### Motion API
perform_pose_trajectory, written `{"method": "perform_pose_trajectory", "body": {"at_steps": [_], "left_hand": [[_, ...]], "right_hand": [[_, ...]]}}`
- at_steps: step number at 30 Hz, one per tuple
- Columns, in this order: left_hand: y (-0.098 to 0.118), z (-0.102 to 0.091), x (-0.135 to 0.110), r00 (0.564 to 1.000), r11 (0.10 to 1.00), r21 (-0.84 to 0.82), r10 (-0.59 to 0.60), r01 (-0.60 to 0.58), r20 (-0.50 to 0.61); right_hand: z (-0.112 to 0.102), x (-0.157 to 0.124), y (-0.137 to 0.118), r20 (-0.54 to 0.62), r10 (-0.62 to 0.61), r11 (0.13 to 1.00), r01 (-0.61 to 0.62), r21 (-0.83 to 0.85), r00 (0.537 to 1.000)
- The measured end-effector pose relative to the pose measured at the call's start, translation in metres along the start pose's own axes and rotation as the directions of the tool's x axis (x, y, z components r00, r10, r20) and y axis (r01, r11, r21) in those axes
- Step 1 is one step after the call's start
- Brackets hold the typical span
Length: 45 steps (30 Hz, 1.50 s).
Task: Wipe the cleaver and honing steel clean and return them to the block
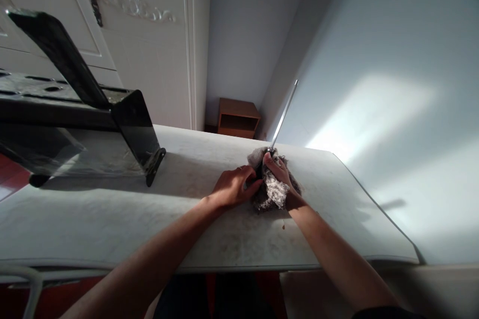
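Observation:
A thin metal rod (285, 109) rises at a slant from a crumpled grey cloth (272, 193) on the white tabletop (209, 229). My right hand (279, 170) is closed around the cloth at the base of the rod. My left hand (234, 187) rests beside it, fingers curled and touching the cloth and a dark piece at the rod's lower end. What that dark piece is stays hidden between the hands.
A black metal frame (93, 104) with a slanted arm and a foot bracket stands on the table's left part. A pale wall runs along the right. A small wooden cabinet (238, 117) sits on the floor beyond, next to white panelled doors (142, 45).

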State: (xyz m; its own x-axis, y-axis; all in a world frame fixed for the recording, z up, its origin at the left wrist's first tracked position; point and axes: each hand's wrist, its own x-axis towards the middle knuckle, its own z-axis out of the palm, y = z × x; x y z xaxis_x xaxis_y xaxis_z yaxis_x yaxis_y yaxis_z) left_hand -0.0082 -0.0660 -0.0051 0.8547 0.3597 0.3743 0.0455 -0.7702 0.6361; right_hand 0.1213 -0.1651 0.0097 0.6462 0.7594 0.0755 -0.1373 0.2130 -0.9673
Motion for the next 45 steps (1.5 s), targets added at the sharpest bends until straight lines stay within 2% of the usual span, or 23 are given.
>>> {"method": "perform_pose_trajectory", "body": {"at_steps": [6,9,13,16,19,22,26,31,38,45], "left_hand": [[-0.006,0.010,0.004,0.998,0.998,-0.022,-0.061,0.060,-0.017],[-0.006,0.011,0.005,0.996,0.990,-0.112,-0.084,0.082,-0.011],[-0.002,0.008,0.006,0.988,0.954,-0.260,-0.155,0.149,-0.005],[-0.002,0.008,0.008,0.991,0.938,-0.320,-0.136,0.131,0.008],[-0.005,0.009,0.010,0.989,0.953,-0.267,-0.150,0.145,0.001],[-0.006,0.009,0.011,0.976,0.956,-0.206,-0.218,0.210,-0.019],[-0.002,0.008,0.011,0.958,0.941,-0.190,-0.286,0.279,-0.013],[-0.002,0.007,0.010,0.942,0.925,-0.188,-0.336,0.329,-0.010],[-0.004,0.005,0.011,0.936,0.934,-0.090,-0.351,0.347,-0.032],[-0.003,0.004,0.009,0.942,0.942,-0.010,-0.336,0.336,0.019]], "right_hand": [[-0.002,0.000,0.004,0.016,0.039,0.997,-0.040,0.066,0.999],[-0.002,0.001,0.006,0.003,0.062,0.997,-0.062,0.044,0.998],[-0.005,0.002,0.010,0.054,0.107,0.993,-0.109,0.035,0.993],[-0.006,0.002,0.010,0.090,0.116,0.993,-0.118,0.017,0.989],[-0.003,0.002,0.006,0.075,0.119,0.992,-0.116,-0.045,0.990],[0.001,0.002,0.001,0.048,0.098,0.992,-0.094,-0.088,0.994],[0.002,0.003,0.001,0.071,0.059,0.994,-0.052,-0.093,0.996],[0.002,0.003,0.000,0.067,0.082,0.990,-0.074,-0.120,0.994],[0.003,0.001,0.000,0.066,0.100,0.991,-0.093,-0.098,0.993],[0.005,-0.001,0.000,0.077,0.119,0.990,-0.112,-0.090,0.990]]}}
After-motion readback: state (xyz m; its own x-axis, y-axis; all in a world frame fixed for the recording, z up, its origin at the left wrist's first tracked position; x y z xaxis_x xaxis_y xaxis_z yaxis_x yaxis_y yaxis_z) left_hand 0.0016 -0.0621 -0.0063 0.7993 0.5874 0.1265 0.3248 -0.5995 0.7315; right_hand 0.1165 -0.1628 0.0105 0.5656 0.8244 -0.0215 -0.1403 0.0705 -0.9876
